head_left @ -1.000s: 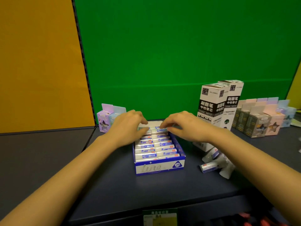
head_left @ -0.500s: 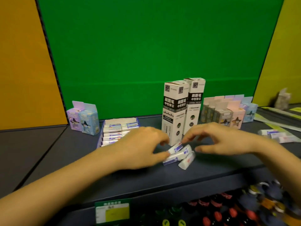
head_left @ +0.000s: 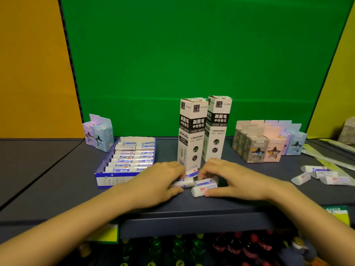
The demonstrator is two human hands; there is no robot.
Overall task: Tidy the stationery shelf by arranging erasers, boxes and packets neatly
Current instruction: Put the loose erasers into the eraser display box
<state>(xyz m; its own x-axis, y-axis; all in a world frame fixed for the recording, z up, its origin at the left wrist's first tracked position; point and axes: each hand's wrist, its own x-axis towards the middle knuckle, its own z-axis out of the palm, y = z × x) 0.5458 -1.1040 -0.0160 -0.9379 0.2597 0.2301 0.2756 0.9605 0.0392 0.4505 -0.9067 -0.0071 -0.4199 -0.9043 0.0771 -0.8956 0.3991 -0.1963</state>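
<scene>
left hand [head_left: 159, 182] and right hand [head_left: 237, 179] quit the tray [head_left: 107, 180], grips now pinching loose erasers [head_left: 204, 187] at its 3 o'clock, likely to restock.

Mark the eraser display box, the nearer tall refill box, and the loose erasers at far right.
eraser display box [head_left: 109, 180]: head view, white front wall.
nearer tall refill box [head_left: 192, 135]: head view, middle of front face.
loose erasers at far right [head_left: 323, 174]: head view, middle eraser of the pile.
</scene>
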